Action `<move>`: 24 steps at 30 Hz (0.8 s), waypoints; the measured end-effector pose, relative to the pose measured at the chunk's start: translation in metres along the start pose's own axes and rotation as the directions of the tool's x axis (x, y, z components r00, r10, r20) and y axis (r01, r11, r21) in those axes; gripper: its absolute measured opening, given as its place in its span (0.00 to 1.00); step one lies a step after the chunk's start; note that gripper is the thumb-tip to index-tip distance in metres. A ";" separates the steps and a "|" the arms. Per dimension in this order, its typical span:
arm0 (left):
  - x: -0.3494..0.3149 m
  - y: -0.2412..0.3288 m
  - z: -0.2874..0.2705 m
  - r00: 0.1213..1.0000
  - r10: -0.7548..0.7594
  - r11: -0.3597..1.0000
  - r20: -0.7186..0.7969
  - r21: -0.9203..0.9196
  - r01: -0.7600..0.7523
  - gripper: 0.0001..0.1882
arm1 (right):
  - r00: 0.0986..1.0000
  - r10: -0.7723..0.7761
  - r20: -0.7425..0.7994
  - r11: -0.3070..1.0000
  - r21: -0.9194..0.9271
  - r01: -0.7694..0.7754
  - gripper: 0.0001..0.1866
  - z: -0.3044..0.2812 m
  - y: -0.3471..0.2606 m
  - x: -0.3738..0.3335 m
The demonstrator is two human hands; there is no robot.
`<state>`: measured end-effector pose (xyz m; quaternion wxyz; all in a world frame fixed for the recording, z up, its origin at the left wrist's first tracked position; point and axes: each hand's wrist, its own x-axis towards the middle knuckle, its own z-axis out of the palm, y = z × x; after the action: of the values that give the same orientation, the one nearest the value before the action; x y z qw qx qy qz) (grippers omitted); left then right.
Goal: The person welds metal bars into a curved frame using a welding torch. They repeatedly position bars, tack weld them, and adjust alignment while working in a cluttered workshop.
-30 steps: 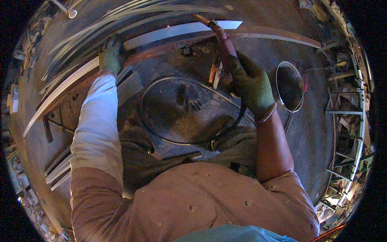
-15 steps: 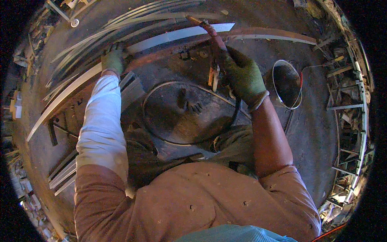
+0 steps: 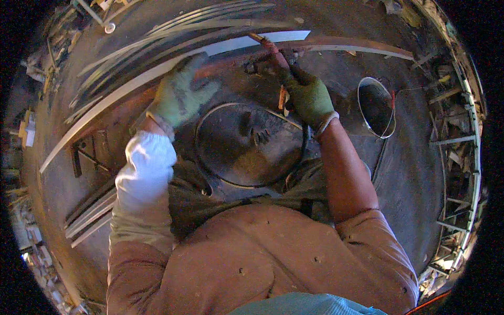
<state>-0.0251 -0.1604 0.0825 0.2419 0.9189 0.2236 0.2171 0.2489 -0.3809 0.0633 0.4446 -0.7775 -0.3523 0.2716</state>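
Note:
My right hand [image 3: 311,98], in a green glove, is closed around a welding torch [image 3: 274,51]. The torch's copper-coloured nozzle points up and left and overlaps the far end of a long pale metal strip [image 3: 113,98]; whether they touch I cannot tell. My left hand [image 3: 184,94], gloved in green with a white sleeve behind it, is open with thumb and fingers apart. It hovers beside or over the strip's middle and hides part of it. Along the strip runs a rusty metal bar [image 3: 357,48], extending to the right.
Several thin metal strips [image 3: 173,27] lie beyond the work. A dark cable loop [image 3: 231,185] rests on the floor before me, and a bucket [image 3: 359,100] stands at right. More metal bars [image 3: 94,223] lie at lower left. Metal frames [image 3: 457,140] line the right edge.
My left hand has come off the pale strip, moved right and nearer to me, and spread its fingers. My right hand with the torch has shifted slightly, its nozzle now lower, over the strip.

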 end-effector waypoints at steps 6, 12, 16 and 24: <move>-0.040 0.075 0.031 0.981 0.193 0.980 -0.019 0.057 -0.192 0.41 | 0.924 -0.381 0.024 0.910 -0.166 0.379 0.29 0.020 0.023 0.001; -0.018 0.055 0.062 0.989 -0.027 0.966 0.146 -0.249 0.064 0.38 | 0.965 -0.221 0.142 0.966 -0.108 0.237 0.29 0.029 0.033 0.004; 0.006 0.038 0.088 0.982 0.004 0.952 0.190 -0.300 0.054 0.40 | 0.988 -0.086 0.131 0.992 -0.082 0.098 0.28 0.033 0.019 0.001; 0.028 0.050 0.100 0.988 -0.084 0.891 0.128 -0.435 0.132 0.46 | 0.982 0.053 0.183 0.991 -0.130 -0.029 0.29 0.030 0.012 0.022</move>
<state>0.0632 -0.2202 0.0386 0.4672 0.8364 0.2060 0.1994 0.2439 -0.3528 0.0365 0.3538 -0.7825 -0.3928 0.3290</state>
